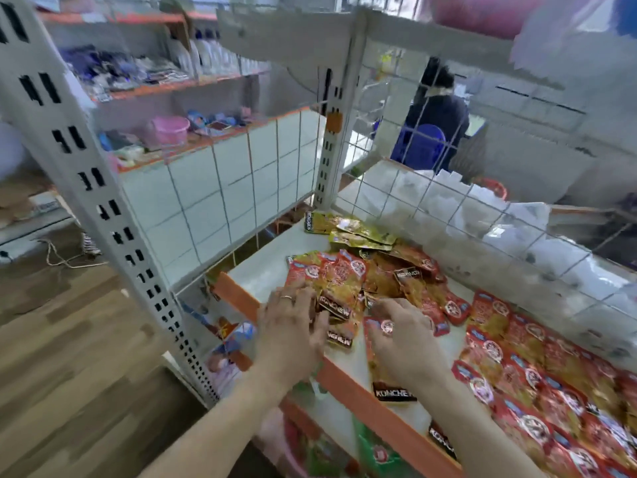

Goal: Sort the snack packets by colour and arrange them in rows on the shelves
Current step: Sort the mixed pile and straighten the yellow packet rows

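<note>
two bare hands reach over a white shelf (275, 257) with an orange front edge (358, 384), where the snack packets lie. the left hand (293, 326), a ring on one finger, rests palm down on the near left edge of a loose pile of red and gold packets (365, 281), its fingers spread and fairly straight, so its grip is open and holds nothing. the right hand (406, 343) is just to the right of it, fingers curled over a red packet (386, 326) with a round logo, and its grip looks closed on that packet, though the blur makes the exact hold hard to read. a few yellow packets (355, 232) lie apart at the far left corner of the shelf, beside the perforated upright post (325, 139). to the right, red packets in overlapping rows (551, 381) cover the shelf from near to far. one packet with a dark label (393, 391) lies near the orange edge, under the right wrist. a wire mesh back (482, 215) runs behind the shelf on the far side, and beyond it a person (437, 112) sits on a blue chair (420, 146). below the orange edge a lower shelf holds green packets (375, 450). a pink bucket (169, 129) stands on another shelf far to the left, and wood floor (69, 339) fills the near left.
</note>
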